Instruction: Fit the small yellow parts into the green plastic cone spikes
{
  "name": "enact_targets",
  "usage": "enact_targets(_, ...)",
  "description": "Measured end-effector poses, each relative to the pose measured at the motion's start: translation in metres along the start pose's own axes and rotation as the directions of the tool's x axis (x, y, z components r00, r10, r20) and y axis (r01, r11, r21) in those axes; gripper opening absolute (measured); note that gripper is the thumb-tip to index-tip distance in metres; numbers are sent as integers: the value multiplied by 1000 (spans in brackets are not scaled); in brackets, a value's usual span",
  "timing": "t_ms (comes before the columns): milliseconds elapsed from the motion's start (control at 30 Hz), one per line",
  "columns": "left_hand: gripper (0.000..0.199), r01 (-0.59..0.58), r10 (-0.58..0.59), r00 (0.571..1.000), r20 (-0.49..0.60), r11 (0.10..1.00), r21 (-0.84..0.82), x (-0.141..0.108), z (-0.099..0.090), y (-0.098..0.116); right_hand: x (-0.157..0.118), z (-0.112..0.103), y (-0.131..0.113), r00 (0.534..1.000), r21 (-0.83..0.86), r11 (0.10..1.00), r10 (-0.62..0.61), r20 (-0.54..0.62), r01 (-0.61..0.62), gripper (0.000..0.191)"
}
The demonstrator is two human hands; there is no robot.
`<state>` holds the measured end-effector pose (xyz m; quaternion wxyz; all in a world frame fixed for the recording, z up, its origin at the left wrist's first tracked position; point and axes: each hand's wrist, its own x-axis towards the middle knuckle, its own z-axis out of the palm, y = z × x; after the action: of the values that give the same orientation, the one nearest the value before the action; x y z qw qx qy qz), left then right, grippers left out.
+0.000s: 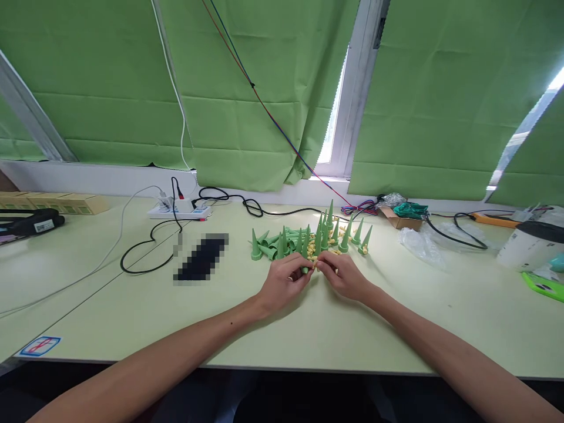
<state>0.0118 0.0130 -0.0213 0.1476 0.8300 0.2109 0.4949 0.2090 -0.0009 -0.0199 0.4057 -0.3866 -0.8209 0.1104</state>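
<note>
My left hand point(286, 281) is closed around a green cone, whose small end part shows near the fingertips. Close beside it, my right hand point(343, 276) pinches a small yellow piece point(315, 265) against the left fingertips. Just beyond both hands lies a cluster of green cones point(282, 244), some upright and some on their sides. Small yellow pieces point(342, 235) are scattered among the cones, mostly on the right of the cluster.
A power strip point(180, 210) with black and white cables stands at the back left, near a pixelated dark object point(202, 257). At the right are a cardboard box point(400, 218), plastic bags point(423, 245), a white cup point(531, 245) and a green phone case point(544, 286).
</note>
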Motion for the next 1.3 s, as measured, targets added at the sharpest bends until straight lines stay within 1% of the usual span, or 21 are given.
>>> enact_targets(200, 10, 1, -1, 1000, 21, 1000, 8, 0, 1, 1, 0, 2, 2, 1000, -15, 1000, -15, -2, 15, 36)
enact_targets(333, 10, 16, -16, 999, 37, 1000, 7, 0, 1, 1, 0, 2, 3, 1000, -12, 1000, -2, 9, 2, 39)
enact_targets(433, 11, 47, -47, 998, 52, 999, -3, 0, 1, 1, 0, 3, 2, 1000, -11, 1000, 18, 15, -18, 40)
enact_targets(500, 11, 94, -93, 994, 52, 995, -17, 1, 0, 1, 1, 2, 1, 999, -11, 999, 40, 13, -40, 40)
enact_targets(567, 10, 170, -168, 985, 46, 985, -43, 2, 0, 0, 1, 2, -1, 998, -4, 998, 66, 14, -66, 37)
enact_targets(667, 12, 293, -290, 956, 41, 950, -111, 3, 0, 0, 1, 1, -5, 995, 29, 995, 93, 39, -94, 27)
enact_targets(767, 15, 356, -352, 934, 57, 922, -153, 3, 1, 1, 1, 0, -7, 994, 44, 995, 92, 57, -95, 23)
enact_targets(900, 16, 379, -373, 926, 67, 911, -164, 2, 2, 1, 1, 0, -3, 997, 12, 998, 58, 55, -59, 29)
enact_targets(1100, 17, 395, -385, 919, 90, 902, -175, 1, 1, 2, 0, 1, 0, 998, 18, 999, 41, 56, -42, 35)
enact_targets(1300, 16, 359, -347, 933, 97, 913, -192, 1, 1, 2, 1, 1, -1, 996, 10, 998, 58, 60, -59, 39)
